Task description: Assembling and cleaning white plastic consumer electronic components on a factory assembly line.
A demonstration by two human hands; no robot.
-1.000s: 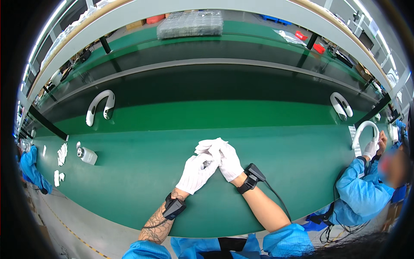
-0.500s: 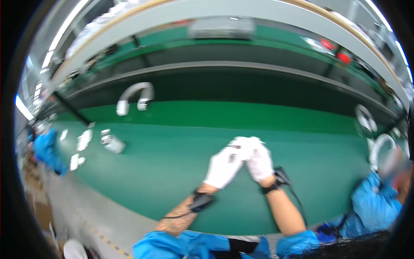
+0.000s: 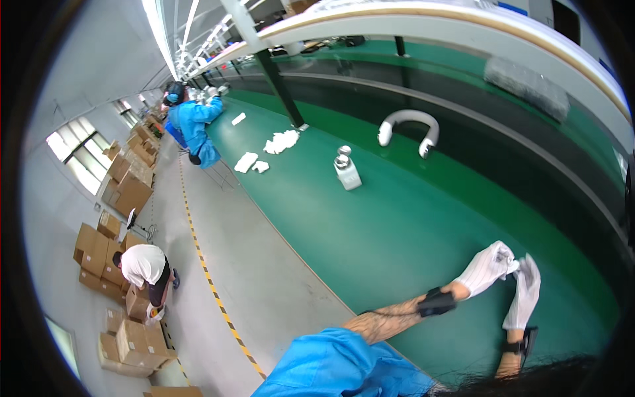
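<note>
Both my hands are in white gloves and meet above the green tabletop (image 3: 377,251), at the lower right of the view. My left hand (image 3: 488,270) has its fingers bent together in a pinch. Close against its fingertips, my right hand (image 3: 526,291) is also closed, fingers pressed together. Whatever lies between the fingertips is white or hidden, and I cannot make it out. A dark strapped device (image 3: 437,302) sits on my left wrist, and a similar black one (image 3: 520,343) is on my right wrist.
A clear bottle with a metal top (image 3: 347,175) stands left of my hands. Beyond it rests a white U-shaped device (image 3: 408,118). White cloth-like pieces (image 3: 281,141) lie farther left. A shelf post (image 3: 281,89) rises behind. A person in blue (image 3: 193,122) works at the far end.
The view has swung left, bringing the aisle, cartons and other people into sight. My hands now appear lower right, still together, with the fingers more visibly bent.
</note>
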